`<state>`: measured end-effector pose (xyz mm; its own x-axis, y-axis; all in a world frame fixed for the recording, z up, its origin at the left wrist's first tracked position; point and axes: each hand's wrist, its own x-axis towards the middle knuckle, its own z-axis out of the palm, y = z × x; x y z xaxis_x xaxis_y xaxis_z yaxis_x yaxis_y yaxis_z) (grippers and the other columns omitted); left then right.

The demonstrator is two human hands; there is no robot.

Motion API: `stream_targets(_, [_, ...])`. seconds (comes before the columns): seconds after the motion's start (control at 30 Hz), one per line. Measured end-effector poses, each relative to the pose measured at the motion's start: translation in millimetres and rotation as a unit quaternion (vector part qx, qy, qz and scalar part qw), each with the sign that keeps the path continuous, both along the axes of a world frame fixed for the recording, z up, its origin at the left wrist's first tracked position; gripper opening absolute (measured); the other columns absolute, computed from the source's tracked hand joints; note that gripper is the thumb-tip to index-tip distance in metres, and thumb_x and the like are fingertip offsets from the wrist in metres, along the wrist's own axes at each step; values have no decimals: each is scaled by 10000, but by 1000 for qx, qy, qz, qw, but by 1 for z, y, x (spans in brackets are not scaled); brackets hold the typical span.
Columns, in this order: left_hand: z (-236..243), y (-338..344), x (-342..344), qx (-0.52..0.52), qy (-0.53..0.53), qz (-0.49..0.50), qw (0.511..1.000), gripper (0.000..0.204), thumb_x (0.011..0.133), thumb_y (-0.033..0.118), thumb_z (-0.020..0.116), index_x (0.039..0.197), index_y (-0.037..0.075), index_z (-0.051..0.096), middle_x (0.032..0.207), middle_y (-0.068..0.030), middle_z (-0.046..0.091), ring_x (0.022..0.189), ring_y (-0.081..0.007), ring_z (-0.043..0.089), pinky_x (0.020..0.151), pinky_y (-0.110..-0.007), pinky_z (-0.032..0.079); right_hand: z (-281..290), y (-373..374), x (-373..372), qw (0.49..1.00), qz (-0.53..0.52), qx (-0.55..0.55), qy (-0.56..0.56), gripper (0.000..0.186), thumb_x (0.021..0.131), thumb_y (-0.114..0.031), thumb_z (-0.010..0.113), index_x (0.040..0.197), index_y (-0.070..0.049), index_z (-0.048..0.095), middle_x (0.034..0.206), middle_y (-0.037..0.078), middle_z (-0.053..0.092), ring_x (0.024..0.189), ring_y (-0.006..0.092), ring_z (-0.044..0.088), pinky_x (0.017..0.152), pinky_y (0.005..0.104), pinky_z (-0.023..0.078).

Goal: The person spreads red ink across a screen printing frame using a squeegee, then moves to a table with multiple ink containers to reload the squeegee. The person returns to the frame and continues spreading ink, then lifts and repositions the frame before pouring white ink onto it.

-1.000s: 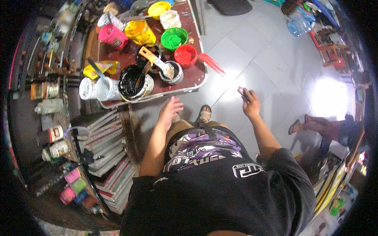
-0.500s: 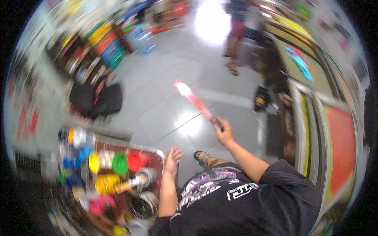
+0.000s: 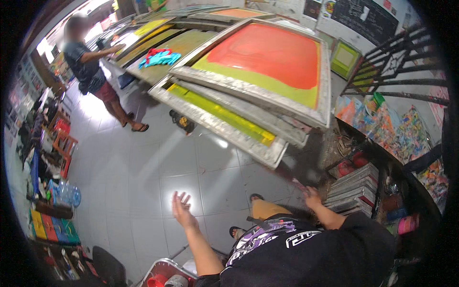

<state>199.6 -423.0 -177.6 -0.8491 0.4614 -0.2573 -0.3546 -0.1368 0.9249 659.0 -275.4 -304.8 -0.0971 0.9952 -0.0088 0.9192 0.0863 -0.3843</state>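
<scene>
My left hand [image 3: 182,208] is raised over the tiled floor, fingers spread and holding nothing. My right hand [image 3: 313,196], at lower right, grips a long, flat, red-stained tool [image 3: 295,178], blurred and angled away from me toward the screen frames. In front of me lie stacked metal printing screens: a large one [image 3: 263,53] with orange-red and lime emulsion, and a narrower yellow one [image 3: 220,112] beneath it. Part of the paint table [image 3: 167,264] shows at the bottom, with a red tub [image 3: 157,281] on it.
A person [image 3: 93,71] stands at the screens, left, near turquoise and red cloths [image 3: 158,58]. Along the left wall are water jugs [image 3: 67,193], stools [image 3: 64,148] and coloured drawers [image 3: 50,227]. A black metal railing [image 3: 397,71] and stacked frames [image 3: 351,191] stand right.
My view has swung right from the paint table to the screens. My right hand, with the red tool in it, has moved round toward the frames; my left hand remains open.
</scene>
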Motion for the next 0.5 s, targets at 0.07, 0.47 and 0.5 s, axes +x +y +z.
stream_targets(0.07, [43,30,9,21,70,1,997,396,881,243,439,1210,23,445,1075,-108,542,919,-180,532,775,-267,362,-2,-15,59,988,-147,40,36,304,821,-203,522,1078,-42,556,969,201,566,948,355,524,822,402,408])
stream_targets(0.47, [153,224,89,0,400,-95,911,551,815,114,520,1308,-1,303,1320,-166,334,1214,-277,327,998,-364,253,139,206,96,809,-252,175,501,351,864,-136,502,1161,51,482,1106,132,544,1027,212,505,884,307,378])
stream_targets(0.5, [149,236,99,-17,406,-102,908,554,817,117,519,1309,-8,294,1328,-168,322,1224,-283,312,1005,-368,241,152,230,108,827,-226,176,484,351,861,-140,509,1156,49,488,1105,131,543,1021,207,506,880,301,380])
